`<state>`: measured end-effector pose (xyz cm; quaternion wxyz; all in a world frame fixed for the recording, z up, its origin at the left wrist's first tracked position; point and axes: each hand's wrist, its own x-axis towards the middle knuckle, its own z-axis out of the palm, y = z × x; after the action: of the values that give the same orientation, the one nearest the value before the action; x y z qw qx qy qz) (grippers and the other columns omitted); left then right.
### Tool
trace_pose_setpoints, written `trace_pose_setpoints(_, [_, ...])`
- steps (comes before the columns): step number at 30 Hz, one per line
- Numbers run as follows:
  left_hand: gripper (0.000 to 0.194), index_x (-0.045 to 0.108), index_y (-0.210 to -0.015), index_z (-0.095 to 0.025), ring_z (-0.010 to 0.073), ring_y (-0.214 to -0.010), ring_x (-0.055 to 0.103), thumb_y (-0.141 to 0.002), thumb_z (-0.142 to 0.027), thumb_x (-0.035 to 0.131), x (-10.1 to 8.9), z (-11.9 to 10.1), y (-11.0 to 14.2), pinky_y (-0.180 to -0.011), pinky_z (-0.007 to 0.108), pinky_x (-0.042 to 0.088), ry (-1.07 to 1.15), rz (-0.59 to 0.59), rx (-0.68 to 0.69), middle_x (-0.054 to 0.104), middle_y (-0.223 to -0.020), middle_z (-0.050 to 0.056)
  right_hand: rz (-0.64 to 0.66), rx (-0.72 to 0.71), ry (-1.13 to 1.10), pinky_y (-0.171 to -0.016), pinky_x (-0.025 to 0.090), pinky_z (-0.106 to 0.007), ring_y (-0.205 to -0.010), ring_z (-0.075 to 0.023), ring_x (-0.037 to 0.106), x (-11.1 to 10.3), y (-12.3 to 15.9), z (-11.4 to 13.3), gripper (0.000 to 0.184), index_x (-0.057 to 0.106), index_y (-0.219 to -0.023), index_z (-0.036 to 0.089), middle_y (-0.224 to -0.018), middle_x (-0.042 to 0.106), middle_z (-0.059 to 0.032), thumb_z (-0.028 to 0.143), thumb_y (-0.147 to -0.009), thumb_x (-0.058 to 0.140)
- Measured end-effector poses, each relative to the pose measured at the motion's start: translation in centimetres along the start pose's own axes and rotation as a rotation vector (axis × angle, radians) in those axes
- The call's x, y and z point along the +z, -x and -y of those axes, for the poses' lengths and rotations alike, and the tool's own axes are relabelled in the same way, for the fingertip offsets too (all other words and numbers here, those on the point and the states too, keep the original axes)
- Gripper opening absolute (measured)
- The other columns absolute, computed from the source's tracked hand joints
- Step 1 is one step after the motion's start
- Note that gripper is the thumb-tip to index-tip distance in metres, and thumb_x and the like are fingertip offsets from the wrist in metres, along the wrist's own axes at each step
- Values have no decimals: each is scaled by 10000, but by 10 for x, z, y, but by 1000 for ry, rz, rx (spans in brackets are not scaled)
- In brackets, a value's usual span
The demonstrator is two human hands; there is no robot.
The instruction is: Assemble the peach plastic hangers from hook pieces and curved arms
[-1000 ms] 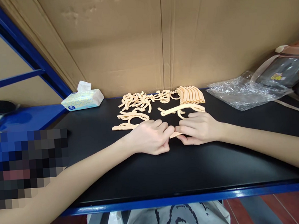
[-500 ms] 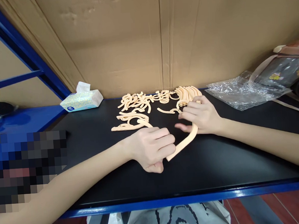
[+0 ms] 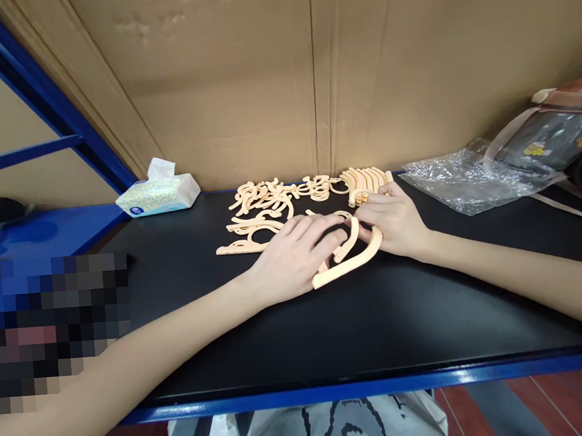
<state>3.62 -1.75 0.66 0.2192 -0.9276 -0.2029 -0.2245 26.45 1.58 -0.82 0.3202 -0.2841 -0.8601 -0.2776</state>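
Note:
My left hand is closed, its fingertips curled on a short cream plastic hanger piece. A longer curved hanger arm runs from my right hand down to the left, its lower end close to my left palm. My right hand has its fingers bent around the upper end of that arm; its grip is partly hidden. Just behind the right hand lies a row of curved hanger arms. To the left of it are a heap of loose hanger pieces and partly joined folding hangers.
On the black tabletop a tissue pack stands at the back left. A crumpled clear plastic bag and a transparent container with a strap are at the right. Cardboard stands behind the table.
My left hand has moved up, its fist loosening to longer, bent fingers, and the short hanger piece has come into view. The hanger arm's lower end has shifted slightly up and left.

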Motion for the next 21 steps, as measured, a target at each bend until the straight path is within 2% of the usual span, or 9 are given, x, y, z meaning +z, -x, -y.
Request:
trace_pose_setpoints(2, [264,514,-1140,-102,253,-1046,539,-898,-162,428,2,2,0,-853,383,428,56,46,-46,603,-1164,130,9,24,24,-679,319,-309,-560,-128,481,3,1,-1,310,534,-606,179,-520,547,20,260,-899,477])
trace_pose_setpoints(5, [260,532,-1118,-106,234,-989,558,-903,-220,443,2,4,0,-816,356,429,139,96,-6,630,-1088,109,28,110,23,-693,320,-307,-556,-128,494,7,2,-2,226,582,-691,175,-552,575,18,254,-885,496])
trace_pose_setpoints(8, [302,546,-1119,-108,203,-925,579,-918,-316,459,0,2,0,-772,315,439,189,74,93,635,-1099,105,25,183,13,-702,330,-307,-520,-118,473,8,1,-1,165,602,-761,169,-572,577,20,236,-874,502])
trace_pose_setpoints(11, [366,564,-1090,-111,189,-879,595,-930,-417,443,-3,0,0,-727,304,440,188,30,160,659,-1049,96,6,163,16,-695,331,-311,-534,-125,486,6,0,2,163,601,-770,170,-574,572,18,226,-878,491])
trace_pose_setpoints(13, [327,570,-1079,-116,186,-884,600,-946,-374,421,-4,-2,0,-712,303,435,166,24,178,671,-1027,86,-7,144,12,-696,332,-320,-561,-135,503,4,-1,4,163,594,-765,176,-581,581,15,222,-881,490])
trace_pose_setpoints(16, [262,555,-1117,-107,187,-933,596,-939,-210,393,-4,-3,-1,-736,305,439,146,55,169,668,-1047,82,-4,154,-5,-718,342,-336,-626,-155,526,3,-1,3,130,581,-784,185,-641,611,3,200,-878,492])
trace_pose_setpoints(21, [322,511,-1194,-100,188,-967,582,-895,-113,393,-2,-2,0,-799,306,462,149,128,100,641,-1095,98,25,239,-6,-727,369,-350,-872,-227,557,4,-1,1,88,577,-919,194,-946,627,-70,208,-863,510])
